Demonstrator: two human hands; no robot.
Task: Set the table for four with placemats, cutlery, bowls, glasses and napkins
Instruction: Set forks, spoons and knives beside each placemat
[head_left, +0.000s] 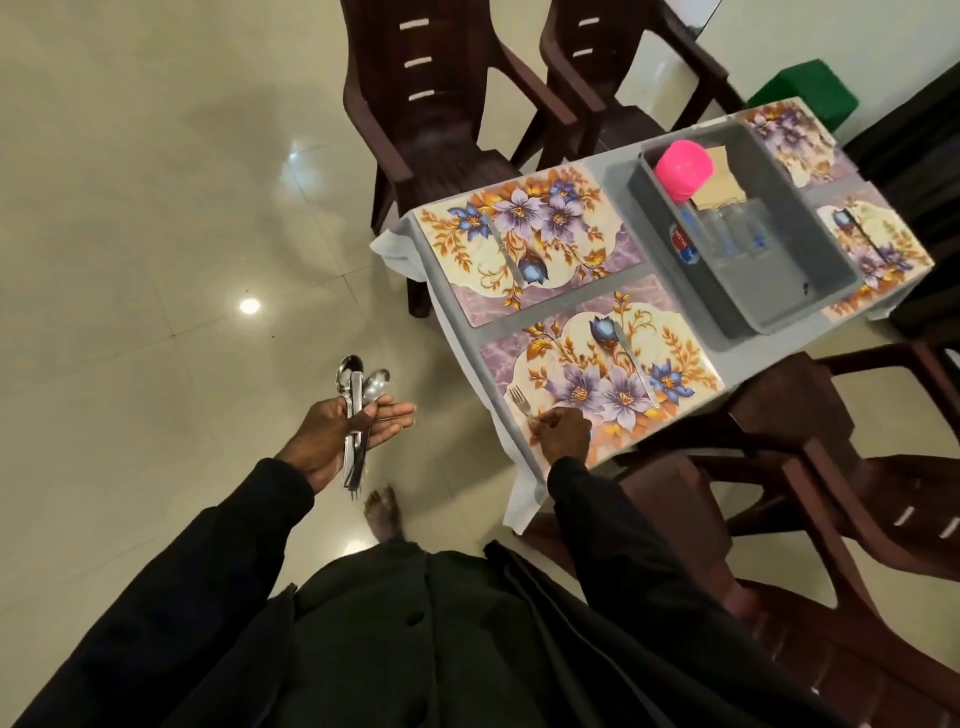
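Observation:
Floral placemats lie on the grey table. On the near placemat (597, 374) my right hand (563, 431) pinches a fork (518, 400) by its handle at the mat's left end; a knife (636, 369) lies on the same mat. The left far placemat (524, 239) also carries a knife (506, 254). My left hand (345, 434) hovers over the floor to the left of the table, its thumb clamping a bundle of spoons and other cutlery (358, 400). A grey tub (748, 228) holds pink bowls (683, 169), glasses (732, 228) and brown napkins (719, 179).
Two more placemats (795, 140) (878, 254) lie beyond the tub, the right one bearing a knife. Dark brown plastic chairs (431, 114) stand around the table (779, 348). A white cloth hangs off the table's left edge. My bare foot (382, 512) is on the glossy tiled floor.

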